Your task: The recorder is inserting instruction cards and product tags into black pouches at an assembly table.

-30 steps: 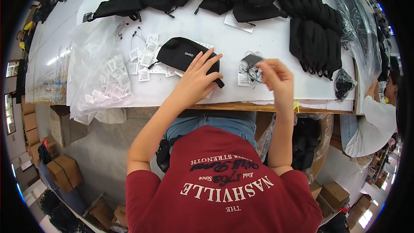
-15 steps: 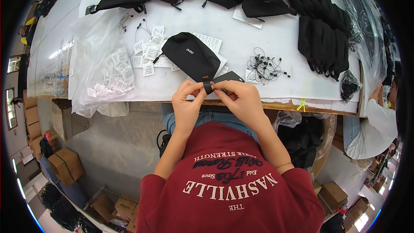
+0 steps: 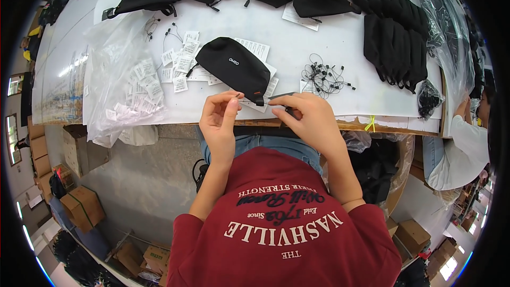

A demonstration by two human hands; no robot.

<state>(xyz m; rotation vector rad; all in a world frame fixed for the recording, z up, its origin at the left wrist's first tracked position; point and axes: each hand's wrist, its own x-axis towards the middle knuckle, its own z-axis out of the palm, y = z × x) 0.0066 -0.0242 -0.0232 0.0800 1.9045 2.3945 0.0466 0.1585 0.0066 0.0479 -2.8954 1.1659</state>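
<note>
A black zip pouch [image 3: 232,65] with a small white print lies on the table, its short strap loop [image 3: 259,99] with an orange mark pointing toward me. Left of that loop is my left hand [image 3: 219,119], thumb and forefinger pinched at their tips; what they hold is too small to make out. My right hand [image 3: 311,119] is closed just right of the loop, fingertips close to it. A thin dark card [image 3: 281,95] shows by its forefinger, and a small black piece [image 3: 290,110] peeks out under the fingers; exactly what it grips is hidden.
White printed labels [image 3: 183,64] lie left of the pouch, beside a clear plastic bag [image 3: 114,74] with more labels. Black tag strings [image 3: 326,78] are tangled on the right. Black pouches [image 3: 396,53] stand in rows at the far right. A co-worker's sleeve [image 3: 457,151] shows beyond.
Both hands have let go of the strap loop and moved apart, left hand leftward, right hand slightly rightward. The loop now lies free on the table. The view has shifted slightly.
</note>
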